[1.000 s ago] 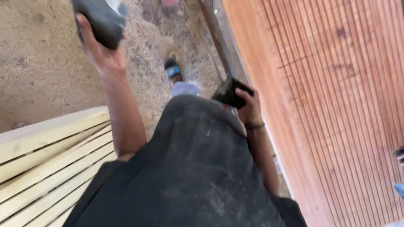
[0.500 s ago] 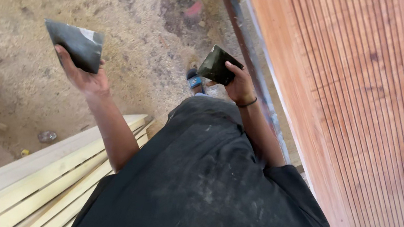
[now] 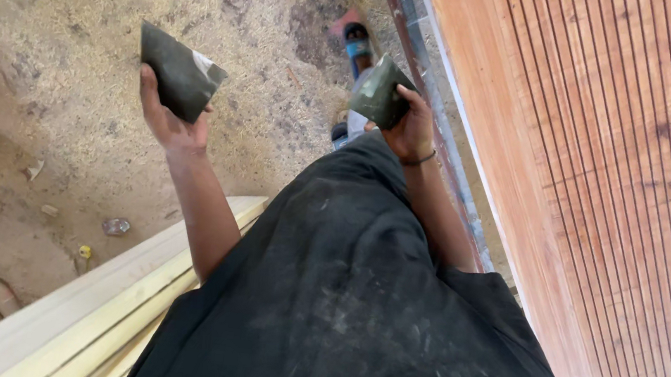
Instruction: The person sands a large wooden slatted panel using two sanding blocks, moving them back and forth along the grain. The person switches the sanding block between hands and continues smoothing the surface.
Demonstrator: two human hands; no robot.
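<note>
A reddish slatted wood panel point(image 3: 600, 200) fills the right, pale stacked planks point(image 3: 89, 320) lie lower left; the left hand point(image 3: 169, 123) grips a dark folded sanding sheet point(image 3: 177, 72) raised over sawdust ground; the right hand point(image 3: 412, 130) clasps a smaller folded piece point(image 3: 379, 93) beside the panel's edge, fingers wrapped to keep it folded.

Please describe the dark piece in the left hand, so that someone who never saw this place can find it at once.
Start at the big reddish grooved panel on the right, then cross the black shirt to the sawdust floor. There the left hand holds up a dark folded sheet. Unlike the right hand's greenish piece, it has a white corner.
</note>
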